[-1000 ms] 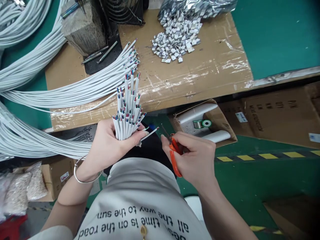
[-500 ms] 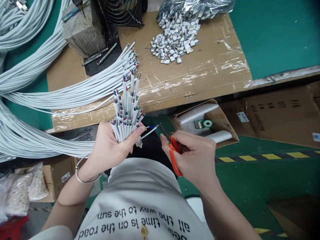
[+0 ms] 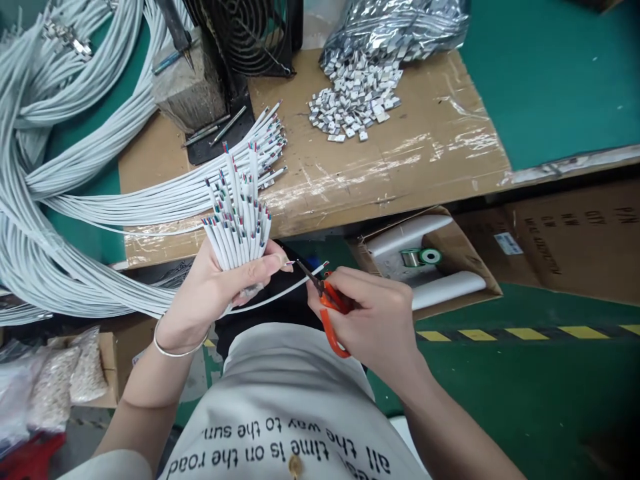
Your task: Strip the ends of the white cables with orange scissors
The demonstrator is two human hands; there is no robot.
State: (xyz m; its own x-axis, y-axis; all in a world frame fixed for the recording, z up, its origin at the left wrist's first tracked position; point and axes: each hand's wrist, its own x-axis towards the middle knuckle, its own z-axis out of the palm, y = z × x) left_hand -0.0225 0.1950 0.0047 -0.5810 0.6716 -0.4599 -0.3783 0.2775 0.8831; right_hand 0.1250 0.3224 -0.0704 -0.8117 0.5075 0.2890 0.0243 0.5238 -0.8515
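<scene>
My left hand [image 3: 215,290] is closed around a bundle of white cables [image 3: 239,220] whose stripped ends, with coloured wires, point up. One single cable [image 3: 280,295] sticks out to the right from that hand. My right hand [image 3: 373,320] grips orange-handled scissors [image 3: 327,303], whose blades meet the tip of that single cable. A silver bangle circles my left wrist.
A cardboard-covered bench [image 3: 400,167] carries more white cables [image 3: 165,193], a pile of small metal connectors [image 3: 353,107] spilling from a foil bag, a fan grille and a wooden block. An open box [image 3: 425,257] with solder spools sits below. Bags of small parts [image 3: 55,383] lie lower left.
The single cable has slid further out to the right. The scissors have moved left, up to its tip. My head has shifted, so the bench sits lower in view.
</scene>
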